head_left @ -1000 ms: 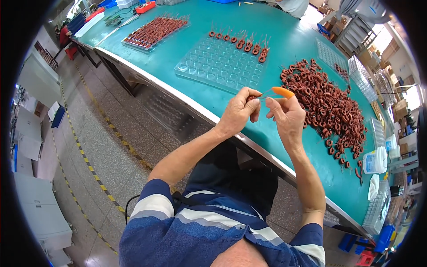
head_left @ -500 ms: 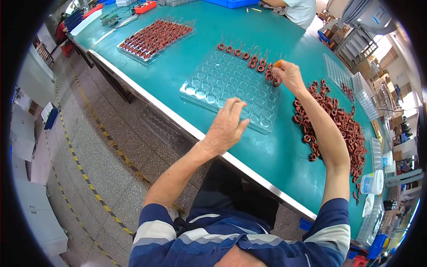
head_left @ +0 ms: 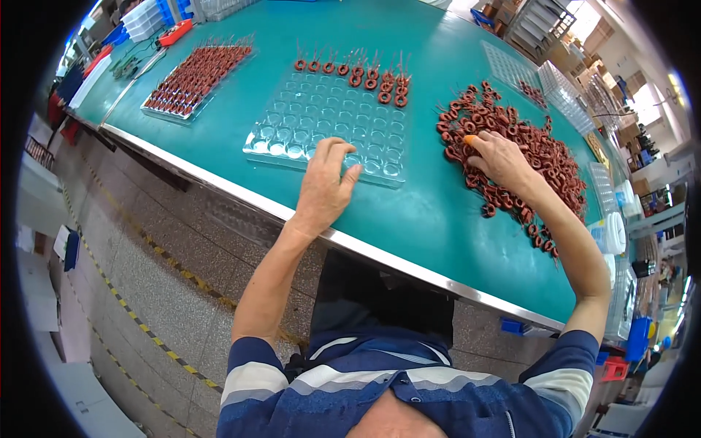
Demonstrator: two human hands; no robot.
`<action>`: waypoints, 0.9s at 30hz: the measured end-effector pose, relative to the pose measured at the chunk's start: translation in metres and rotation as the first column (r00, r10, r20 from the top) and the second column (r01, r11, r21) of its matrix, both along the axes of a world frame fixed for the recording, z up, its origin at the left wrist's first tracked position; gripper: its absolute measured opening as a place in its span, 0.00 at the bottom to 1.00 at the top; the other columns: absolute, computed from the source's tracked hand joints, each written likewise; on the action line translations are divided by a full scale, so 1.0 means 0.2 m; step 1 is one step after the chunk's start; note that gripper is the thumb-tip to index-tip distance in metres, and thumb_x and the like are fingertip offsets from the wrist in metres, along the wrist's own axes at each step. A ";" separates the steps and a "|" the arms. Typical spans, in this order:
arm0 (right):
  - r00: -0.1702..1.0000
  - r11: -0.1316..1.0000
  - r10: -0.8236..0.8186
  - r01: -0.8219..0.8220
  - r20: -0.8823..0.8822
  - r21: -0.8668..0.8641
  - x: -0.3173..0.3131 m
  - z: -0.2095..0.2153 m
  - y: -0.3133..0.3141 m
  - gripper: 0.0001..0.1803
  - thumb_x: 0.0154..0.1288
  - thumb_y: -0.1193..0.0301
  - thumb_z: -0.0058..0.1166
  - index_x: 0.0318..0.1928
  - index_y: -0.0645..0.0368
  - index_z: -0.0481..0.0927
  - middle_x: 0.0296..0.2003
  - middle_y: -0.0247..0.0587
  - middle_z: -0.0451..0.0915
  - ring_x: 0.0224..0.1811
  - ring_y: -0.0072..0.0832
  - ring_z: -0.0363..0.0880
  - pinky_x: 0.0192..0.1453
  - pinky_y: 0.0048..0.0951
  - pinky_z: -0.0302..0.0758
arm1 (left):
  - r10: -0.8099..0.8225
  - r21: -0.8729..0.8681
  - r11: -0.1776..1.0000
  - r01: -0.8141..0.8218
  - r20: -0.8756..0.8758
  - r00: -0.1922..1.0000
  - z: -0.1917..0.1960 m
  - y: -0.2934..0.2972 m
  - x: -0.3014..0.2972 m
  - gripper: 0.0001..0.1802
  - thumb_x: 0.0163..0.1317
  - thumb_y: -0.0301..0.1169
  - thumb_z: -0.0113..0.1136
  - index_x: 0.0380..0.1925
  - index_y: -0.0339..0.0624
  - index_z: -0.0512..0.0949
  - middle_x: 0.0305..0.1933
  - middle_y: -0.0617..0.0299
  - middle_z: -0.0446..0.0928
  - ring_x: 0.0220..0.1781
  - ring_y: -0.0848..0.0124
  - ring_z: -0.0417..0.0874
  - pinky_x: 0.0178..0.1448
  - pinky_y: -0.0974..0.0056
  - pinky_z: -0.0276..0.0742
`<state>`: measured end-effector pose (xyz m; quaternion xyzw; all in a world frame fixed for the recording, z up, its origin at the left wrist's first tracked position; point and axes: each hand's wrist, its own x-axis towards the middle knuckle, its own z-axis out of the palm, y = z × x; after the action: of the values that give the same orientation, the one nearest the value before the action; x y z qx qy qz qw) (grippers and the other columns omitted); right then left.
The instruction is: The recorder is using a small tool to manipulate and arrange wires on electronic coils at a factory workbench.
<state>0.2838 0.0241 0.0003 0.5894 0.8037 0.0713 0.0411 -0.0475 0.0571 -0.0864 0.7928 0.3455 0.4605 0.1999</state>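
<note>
My left hand [head_left: 326, 184] rests at the near edge of a clear plastic tray [head_left: 292, 117] with round pockets. Its fingers are loosely bent and apart, holding nothing. Reddish-brown ring coils with thin wire leads [head_left: 357, 81] fill the tray's far row and several pockets at its far right; the other pockets are bare. My right hand [head_left: 504, 162] reaches into a large pile of the same coils [head_left: 540, 157] right of the tray. An orange cover sits on one fingertip. Thumb and covered finger are apart over the coils, with no coil visibly gripped; the other fingertips are partly hidden.
A second tray full of coils [head_left: 197, 79] lies to the left on the green table [head_left: 438, 219]. Beyond the pile are a clear tray [head_left: 504, 64], stacked clear trays [head_left: 566, 91] and a white tub [head_left: 610, 232]. A red bin [head_left: 175, 33] stands at the far left.
My right hand has moved from the tray's far right corner down to the pile. Coils it was touching now sit in the tray. The view has shifted; my left hand stays at the tray edge.
</note>
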 end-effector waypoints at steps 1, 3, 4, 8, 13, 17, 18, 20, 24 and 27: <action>0.998 0.999 0.032 -0.031 -0.063 0.024 0.05 -0.02 -0.03 0.18 0.60 0.70 0.57 0.51 0.57 0.75 0.44 0.48 0.77 0.51 0.45 0.75 0.51 0.41 0.75 | 0.009 0.008 1.000 -0.009 -0.012 1.000 0.00 0.00 0.01 0.15 0.58 0.27 0.60 0.46 0.38 0.71 0.50 0.50 0.70 0.51 0.51 0.73 0.53 0.54 0.69; 0.969 0.989 0.059 -0.024 -0.241 0.144 0.10 0.01 -0.05 0.11 0.61 0.71 0.55 0.43 0.60 0.79 0.38 0.47 0.81 0.42 0.44 0.79 0.47 0.39 0.75 | 0.012 0.017 1.000 -0.012 -0.023 1.000 0.01 -0.01 0.01 0.14 0.58 0.26 0.59 0.45 0.38 0.72 0.49 0.51 0.70 0.51 0.51 0.73 0.53 0.54 0.70; 0.906 0.992 -0.028 0.076 -0.423 0.097 0.14 0.02 -0.06 0.09 0.63 0.70 0.54 0.41 0.61 0.81 0.34 0.47 0.83 0.35 0.41 0.81 0.43 0.35 0.76 | 0.011 0.025 1.000 -0.010 -0.018 1.000 0.02 -0.02 0.02 0.14 0.58 0.26 0.59 0.44 0.38 0.72 0.49 0.50 0.70 0.51 0.52 0.73 0.53 0.55 0.70; 0.720 0.918 -0.076 0.321 -0.689 0.235 0.26 0.01 -0.14 0.13 0.68 0.64 0.53 0.42 0.61 0.83 0.27 0.40 0.83 0.27 0.26 0.81 0.33 0.28 0.74 | -0.057 0.008 0.998 0.057 0.055 0.997 0.06 -0.11 0.11 0.12 0.58 0.23 0.57 0.44 0.37 0.72 0.47 0.51 0.71 0.49 0.53 0.75 0.51 0.56 0.72; 0.509 0.883 -0.083 0.437 -0.857 0.174 0.23 -0.02 -0.17 0.12 0.68 0.66 0.51 0.42 0.60 0.84 0.21 0.31 0.80 0.22 0.16 0.73 0.26 0.22 0.68 | -0.228 -0.284 0.907 0.312 0.292 0.929 0.13 -0.24 0.36 0.11 0.62 0.27 0.57 0.43 0.35 0.76 0.43 0.52 0.75 0.42 0.62 0.80 0.48 0.61 0.77; 0.804 0.807 -0.029 0.370 -0.595 0.461 0.22 0.00 -0.22 0.17 0.68 0.59 0.49 0.45 0.56 0.84 0.22 0.41 0.80 0.25 0.20 0.76 0.31 0.26 0.71 | -0.332 -0.214 0.896 0.389 0.258 0.907 0.15 -0.28 0.56 0.13 0.62 0.32 0.56 0.44 0.36 0.76 0.42 0.55 0.77 0.44 0.69 0.79 0.49 0.65 0.74; 0.736 0.854 -0.171 0.442 -0.655 0.273 0.16 0.08 -0.30 0.17 0.69 0.60 0.50 0.46 0.58 0.84 0.25 0.42 0.81 0.27 0.21 0.77 0.33 0.27 0.72 | -0.345 -0.221 0.880 0.420 0.311 0.886 0.12 -0.27 0.61 0.13 0.62 0.32 0.57 0.43 0.36 0.76 0.40 0.55 0.77 0.43 0.69 0.79 0.48 0.64 0.74; 0.714 0.761 -0.089 0.499 -0.694 0.415 0.27 0.04 -0.36 0.15 0.70 0.65 0.52 0.48 0.63 0.82 0.28 0.38 0.82 0.30 0.18 0.77 0.36 0.24 0.73 | -0.408 -0.323 0.770 0.551 0.415 0.813 0.14 -0.30 0.72 0.12 0.64 0.32 0.55 0.42 0.35 0.75 0.36 0.57 0.77 0.36 0.71 0.80 0.40 0.64 0.77; 0.471 0.816 -0.011 0.514 -0.882 0.264 0.25 0.05 -0.39 0.15 0.71 0.65 0.50 0.49 0.62 0.82 0.31 0.33 0.83 0.31 0.19 0.78 0.37 0.21 0.75 | -0.362 -0.452 0.562 0.692 0.619 0.697 0.16 -0.28 0.74 0.15 0.68 0.36 0.52 0.44 0.33 0.71 0.38 0.53 0.78 0.36 0.69 0.82 0.38 0.64 0.79; 0.478 0.830 -0.009 0.494 -0.878 0.260 -0.06 0.15 -0.42 0.15 0.71 0.65 0.49 0.48 0.62 0.82 0.32 0.34 0.84 0.32 0.16 0.75 0.37 0.19 0.72 | -0.223 -0.540 0.418 0.731 0.719 0.659 0.17 -0.25 0.67 0.24 0.70 0.46 0.49 0.49 0.35 0.65 0.41 0.47 0.78 0.37 0.63 0.83 0.41 0.61 0.80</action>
<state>0.2717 -0.0600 0.0297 0.6529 0.5735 -0.0352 -0.4936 0.0859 0.0078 -0.0515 0.5126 0.1851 0.3747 0.7500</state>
